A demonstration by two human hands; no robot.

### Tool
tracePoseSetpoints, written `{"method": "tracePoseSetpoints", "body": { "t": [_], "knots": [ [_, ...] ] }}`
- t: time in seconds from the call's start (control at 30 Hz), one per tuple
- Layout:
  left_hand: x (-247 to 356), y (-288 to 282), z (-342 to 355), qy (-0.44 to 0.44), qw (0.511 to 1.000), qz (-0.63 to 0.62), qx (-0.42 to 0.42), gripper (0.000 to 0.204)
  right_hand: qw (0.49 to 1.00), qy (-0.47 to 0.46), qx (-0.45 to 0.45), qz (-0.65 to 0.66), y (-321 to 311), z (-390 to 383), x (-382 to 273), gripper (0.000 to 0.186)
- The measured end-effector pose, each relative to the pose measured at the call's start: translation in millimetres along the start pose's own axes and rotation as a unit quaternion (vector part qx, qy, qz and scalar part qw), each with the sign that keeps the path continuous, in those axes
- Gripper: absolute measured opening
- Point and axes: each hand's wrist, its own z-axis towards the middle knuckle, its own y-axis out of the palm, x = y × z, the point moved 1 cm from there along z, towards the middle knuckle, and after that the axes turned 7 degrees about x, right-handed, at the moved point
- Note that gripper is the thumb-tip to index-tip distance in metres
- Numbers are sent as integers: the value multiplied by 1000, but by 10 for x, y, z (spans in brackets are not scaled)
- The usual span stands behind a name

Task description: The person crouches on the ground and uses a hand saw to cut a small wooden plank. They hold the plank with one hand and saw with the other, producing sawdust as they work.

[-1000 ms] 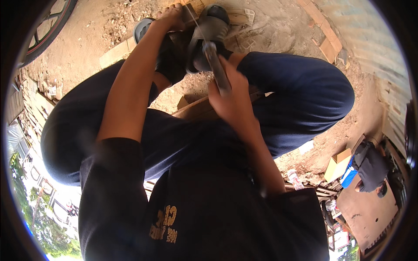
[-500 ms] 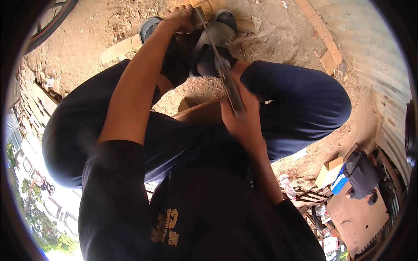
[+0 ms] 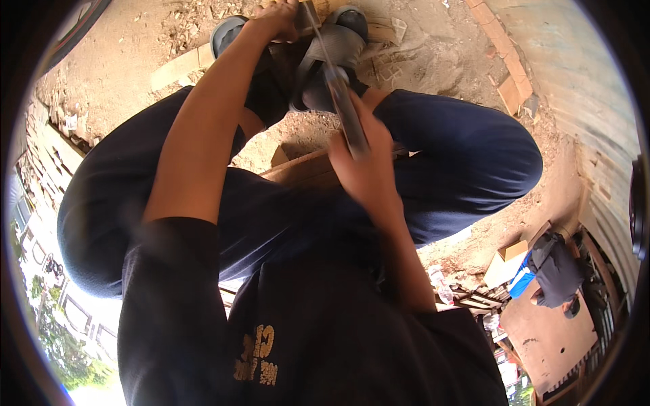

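At the top of the view my left hand [image 3: 273,20] grips a short dark piece of wood [image 3: 307,15] between my sandalled feet [image 3: 328,42]. My right hand [image 3: 362,162], blurred, is closed around the long dark handle [image 3: 347,115] of a thin-bladed tool, which looks like a saw. Its blade [image 3: 321,46] runs up to the wood beside my left fingers, partly over the right sandal. A wooden board [image 3: 298,172] lies beneath my bent legs.
Loose wood strips [image 3: 177,69] lie on the dirt ground [image 3: 426,47]. A wheel [image 3: 76,32] is at upper left. Bricks [image 3: 500,44] line a corrugated wall [image 3: 582,81]. At lower right are a cardboard box [image 3: 502,265], a bottle [image 3: 440,287] and another person [image 3: 556,271] bent over a panel [image 3: 548,338].
My right hand and the tool moved back toward me, then forward again up the view. My left hand stays on the wood, with only a slight shift.
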Motion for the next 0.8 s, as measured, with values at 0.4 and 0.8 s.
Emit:
{"method": "tracePoseSetpoints", "body": {
  "t": [0.4, 0.8],
  "knots": [
    [39, 92, 219, 19, 999, -31, -15, 103, 990, 128, -57, -3, 68, 516, 140, 39],
    [-50, 157, 238, 25, 999, -38, -8, 99, 980, 174, -93, -40, 151, 699, 49, 46]
  ]
}}
